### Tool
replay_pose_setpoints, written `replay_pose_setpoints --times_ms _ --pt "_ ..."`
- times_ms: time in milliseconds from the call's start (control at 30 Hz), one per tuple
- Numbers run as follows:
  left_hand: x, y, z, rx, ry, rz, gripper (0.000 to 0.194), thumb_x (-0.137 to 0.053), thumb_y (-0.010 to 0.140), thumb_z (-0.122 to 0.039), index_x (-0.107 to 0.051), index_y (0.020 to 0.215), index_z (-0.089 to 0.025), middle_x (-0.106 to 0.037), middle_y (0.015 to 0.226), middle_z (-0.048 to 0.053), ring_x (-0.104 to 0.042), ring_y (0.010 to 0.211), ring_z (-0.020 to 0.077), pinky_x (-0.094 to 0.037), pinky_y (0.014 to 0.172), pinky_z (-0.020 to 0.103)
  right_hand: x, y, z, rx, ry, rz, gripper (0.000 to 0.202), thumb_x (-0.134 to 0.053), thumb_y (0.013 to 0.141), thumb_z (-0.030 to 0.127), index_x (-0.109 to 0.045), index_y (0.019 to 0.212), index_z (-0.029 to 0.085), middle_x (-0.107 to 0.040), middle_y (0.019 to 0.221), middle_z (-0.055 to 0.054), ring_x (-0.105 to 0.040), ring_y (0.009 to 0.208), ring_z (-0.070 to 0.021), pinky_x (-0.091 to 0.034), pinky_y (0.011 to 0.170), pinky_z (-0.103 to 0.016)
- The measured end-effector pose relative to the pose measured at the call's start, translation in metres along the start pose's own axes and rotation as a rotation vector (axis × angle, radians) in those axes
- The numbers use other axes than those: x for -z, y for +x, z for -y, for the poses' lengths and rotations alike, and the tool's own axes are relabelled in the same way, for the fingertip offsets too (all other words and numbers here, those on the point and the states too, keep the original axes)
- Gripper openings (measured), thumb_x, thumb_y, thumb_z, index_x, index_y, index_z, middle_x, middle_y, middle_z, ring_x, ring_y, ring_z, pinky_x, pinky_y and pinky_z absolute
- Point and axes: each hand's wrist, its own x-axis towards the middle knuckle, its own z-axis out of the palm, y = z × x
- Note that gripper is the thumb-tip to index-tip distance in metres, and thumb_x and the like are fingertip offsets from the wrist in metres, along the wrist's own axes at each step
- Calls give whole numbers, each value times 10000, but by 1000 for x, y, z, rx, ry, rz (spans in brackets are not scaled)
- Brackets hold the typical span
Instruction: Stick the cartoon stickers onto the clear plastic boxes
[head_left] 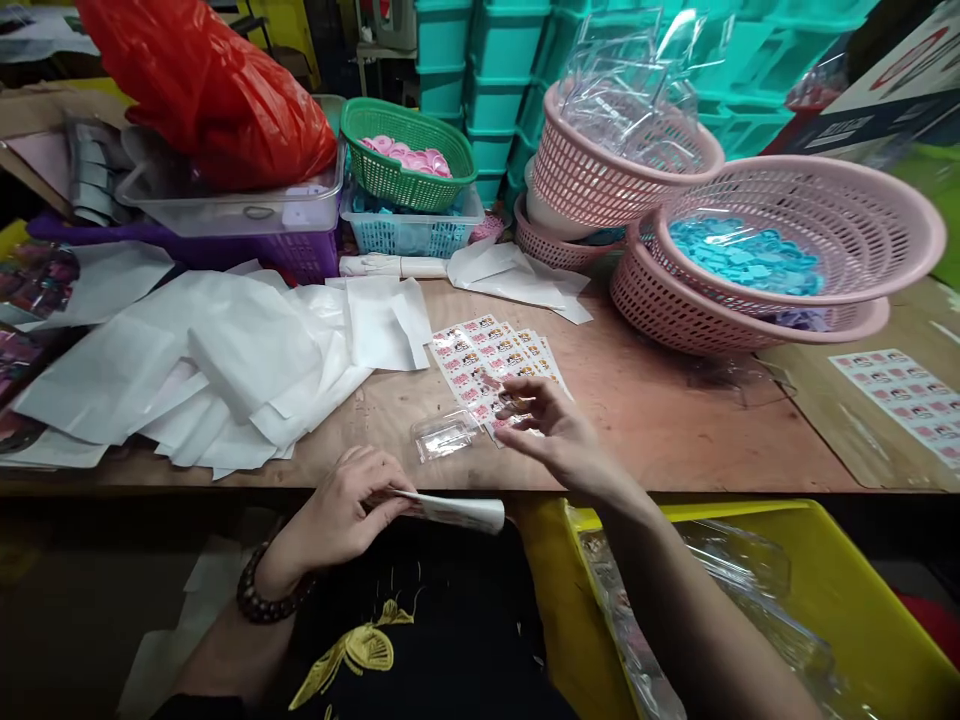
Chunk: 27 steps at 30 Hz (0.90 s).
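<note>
At the front edge of the table, my left hand (360,505) pinches a curled sticker sheet (457,511), its white back mostly showing. My right hand (551,430) hovers with bent fingers spread apart over several sticker sheets (469,350) printed with small pink and orange pictures. Whether a small pinkish label clings to its index fingertip, I cannot tell. Between the two hands, a small clear plastic box (444,436) lies on the wood, just left of the right fingertips.
White backing papers (225,350) heap at left. Pink baskets (795,180) with blue pieces stand at right, beside another sticker sheet (900,395). A green basket (409,150) of pink pieces is behind. Below the table, a yellow bin (840,580) holds clear plastic packs.
</note>
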Motion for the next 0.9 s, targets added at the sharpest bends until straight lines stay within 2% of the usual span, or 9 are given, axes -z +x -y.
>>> replay_pose_setpoints --times_ms 133,233,300,367,433,500,600,733,900 --pt "3 -8 25 -34 -117 11 109 -576 802 -170 -635 719 -209 -658 689 10 -604 740 193 -348 1074 481 -29 6 -40 86 -167 -30 634 -752 728 274 -435 1277 253 -522 1326 -117 -628 1076 -222 -550 935 -439" --pt "-1 -8 42 -15 -388 -44 306 -535 820 -252 -512 518 -206 -560 542 32 -530 655 194 -438 795 374 -55 6 -62 206 -221 -293 455 -629 836 241 -435 1248 257 -543 1224 -93 -649 929 -183 -587 809 -388" --pt "-8 -3 46 89 -597 -105 401 -509 862 -365 -509 497 -198 -473 477 22 -432 540 157 -359 586 307 -63 11 -65 349 -311 -466 397 -570 873 190 -438 1241 255 -555 1151 -79 -651 832 -165 -583 736 -358" --pt "-17 4 44 285 -719 -128 432 -474 910 -479 -658 673 -169 -429 443 -15 -344 449 120 -271 495 275 -63 16 -60 555 -509 -597 447 -540 885 118 -421 1291 259 -584 1132 -84 -664 854 -179 -562 778 -374" --pt "-28 13 38 424 -752 -140 492 -512 906 -556 -705 1076 -137 -526 484 -25 -390 430 114 -287 480 255 -60 18 -51 792 -777 -633 519 -514 895 60 -403 1362 258 -633 1154 -97 -671 968 -202 -500 913 -407" --pt "-40 22 32 461 -762 -171 701 -618 855 -567 -522 1410 -150 -694 672 16 -581 559 154 -423 572 264 -58 14 -44 986 -1001 -510 542 -491 904 47 -403 1410 223 -675 1180 -106 -655 1071 -213 -404 1027 -420" --pt "-54 29 30 460 -821 -193 954 -729 786 -539 -311 1551 -151 -766 1002 88 -708 981 233 -507 913 333 -62 6 -40 1067 -1066 -228 519 -462 927 84 -398 1435 162 -677 1234 -129 -635 1121 -211 -316 1108 -423" --pt "-58 26 39 491 -946 -142 1028 -773 751 -526 -267 1563 -150 -724 1194 136 -656 1186 307 -481 1047 434 -73 -2 -32 899 -724 -20 650 -516 886 123 -280 1486 209 -602 1317 -142 -579 1221 -239 -370 1115 -476" --pt "-44 18 43 493 -1023 -117 919 -824 719 -455 -406 1495 -192 -623 1379 182 -568 1306 352 -453 1085 495 -85 -6 -21 706 -177 205 673 -550 855 135 -284 1458 271 -512 1341 -142 -600 1137 -234 -552 922 -408"
